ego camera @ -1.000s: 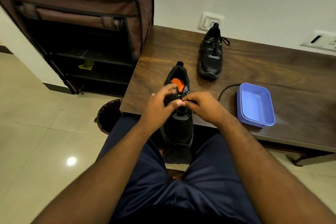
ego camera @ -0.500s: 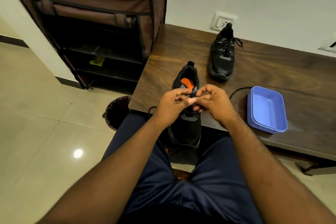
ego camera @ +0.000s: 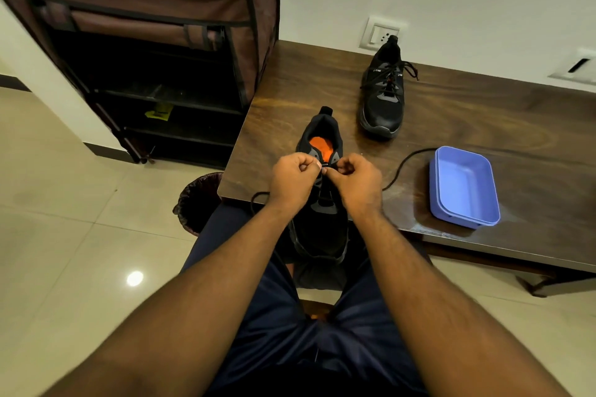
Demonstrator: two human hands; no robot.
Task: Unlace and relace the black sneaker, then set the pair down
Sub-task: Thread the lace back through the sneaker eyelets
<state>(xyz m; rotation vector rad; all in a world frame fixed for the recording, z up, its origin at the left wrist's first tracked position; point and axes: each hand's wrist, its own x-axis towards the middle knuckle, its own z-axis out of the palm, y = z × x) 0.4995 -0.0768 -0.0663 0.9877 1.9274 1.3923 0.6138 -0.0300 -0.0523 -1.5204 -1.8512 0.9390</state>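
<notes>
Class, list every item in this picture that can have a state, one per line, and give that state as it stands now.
Near sneaker: upright, toe overhanging the table edge, being laced.
Left hand: pinched shut on the lace.
Right hand: pinched shut on the lace.
Lace: loose end trailing across the table.
Far sneaker: laced, tied, standing on the table.
Blue tray: empty.
Shoe rack: front flap rolled up, open.
</notes>
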